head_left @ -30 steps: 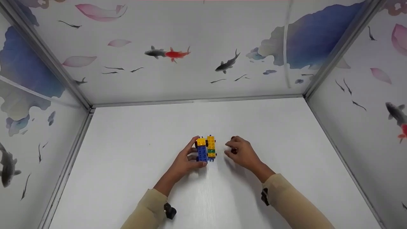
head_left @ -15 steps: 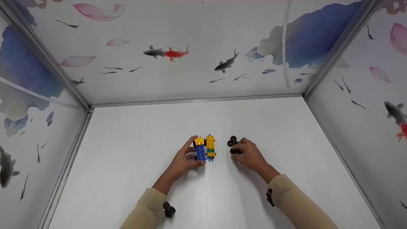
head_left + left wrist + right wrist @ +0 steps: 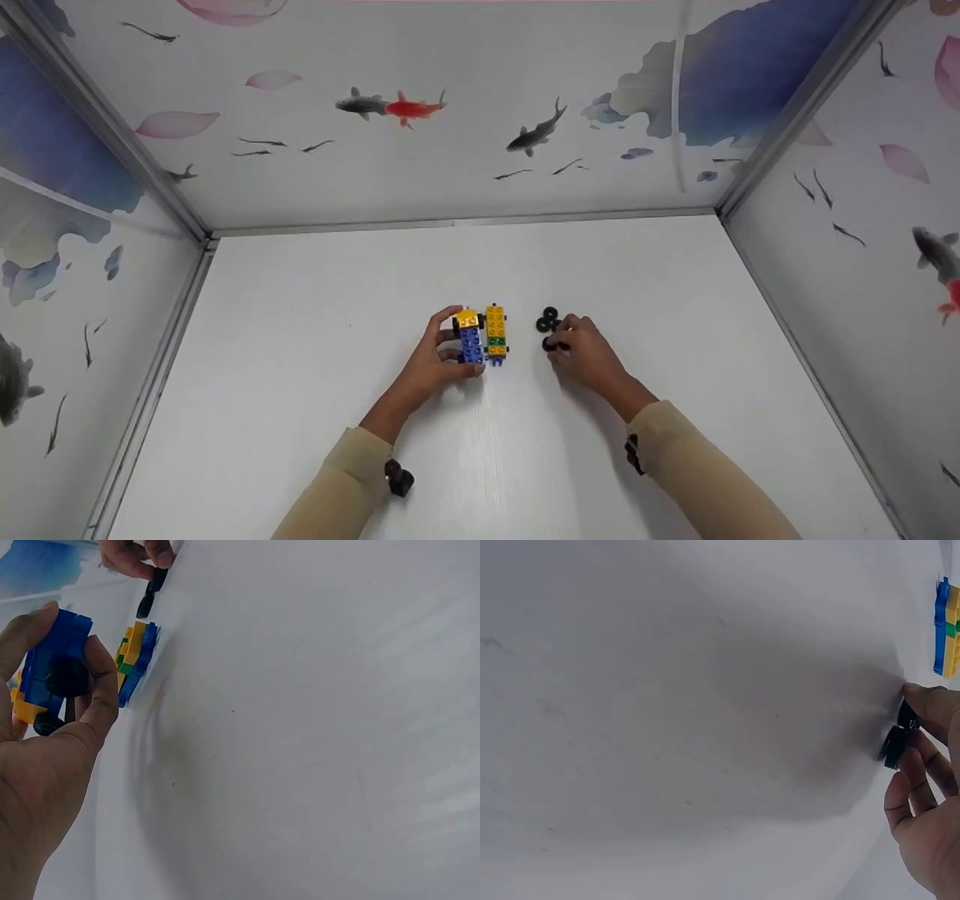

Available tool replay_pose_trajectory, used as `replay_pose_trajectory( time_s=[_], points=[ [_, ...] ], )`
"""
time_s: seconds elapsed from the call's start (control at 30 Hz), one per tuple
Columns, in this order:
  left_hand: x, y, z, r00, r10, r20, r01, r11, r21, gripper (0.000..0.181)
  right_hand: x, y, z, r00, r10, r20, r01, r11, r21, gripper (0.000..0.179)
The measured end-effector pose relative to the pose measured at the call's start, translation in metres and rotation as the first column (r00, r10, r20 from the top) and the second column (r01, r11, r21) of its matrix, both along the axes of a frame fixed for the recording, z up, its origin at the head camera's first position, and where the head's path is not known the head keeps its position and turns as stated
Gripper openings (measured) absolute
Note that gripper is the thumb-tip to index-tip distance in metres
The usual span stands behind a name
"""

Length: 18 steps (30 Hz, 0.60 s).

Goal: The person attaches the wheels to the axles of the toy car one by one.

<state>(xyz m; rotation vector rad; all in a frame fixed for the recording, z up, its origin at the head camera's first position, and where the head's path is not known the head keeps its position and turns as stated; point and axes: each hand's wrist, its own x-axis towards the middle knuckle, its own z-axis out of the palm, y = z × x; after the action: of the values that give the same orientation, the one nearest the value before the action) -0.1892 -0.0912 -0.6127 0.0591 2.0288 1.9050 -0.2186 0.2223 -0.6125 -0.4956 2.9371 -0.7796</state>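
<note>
My left hand point(image 3: 424, 364) grips a toy car point(image 3: 470, 345) of blue and yellow building blocks between thumb and fingers. Its underside and black wheels point(image 3: 67, 677) face the left wrist camera. Just right of it lies a second block build point(image 3: 495, 321), yellow with a green row, on a blue base with small pegs at its sides. Farther right, my right hand point(image 3: 592, 354) reaches down to a group of loose black toy wheels point(image 3: 550, 313). Its thumb and fingers pinch one wheel point(image 3: 907, 714), while another wheel point(image 3: 893, 746) sits right by the fingertips.
The white table point(image 3: 300, 300) is bounded by printed panels, with a back wall point(image 3: 450, 172) and a side wall point(image 3: 840, 300) on the right. Metal edging point(image 3: 465, 223) runs along the table's back. A dark wrist device point(image 3: 399, 478) hangs under the left sleeve.
My right hand has drawn back a little to the right, uncovering several wheels, and its fingers have closed in on one. My left hand keeps hold of the toy car. The head view has tilted slightly.
</note>
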Motion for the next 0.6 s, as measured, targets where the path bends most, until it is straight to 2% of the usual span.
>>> replay_pose_trajectory(
  time_s=[0.33,0.6],
  points=[
    [0.0007,-0.0014,-0.0007,0.998,-0.028,-0.053,0.028,1.0,0.006,0.104,-0.0008,-0.0031,-0.0007,1.0,0.006,-0.002,-0.006,1.0,-0.012,0.013],
    [0.0003,-0.0016,-0.003,0.999,-0.038,-0.035,0.038,0.999,-0.007,0.094,0.0006,-0.0076,0.0035,0.999,-0.004,0.049,0.008,0.995,-0.096,0.032]
  ],
)
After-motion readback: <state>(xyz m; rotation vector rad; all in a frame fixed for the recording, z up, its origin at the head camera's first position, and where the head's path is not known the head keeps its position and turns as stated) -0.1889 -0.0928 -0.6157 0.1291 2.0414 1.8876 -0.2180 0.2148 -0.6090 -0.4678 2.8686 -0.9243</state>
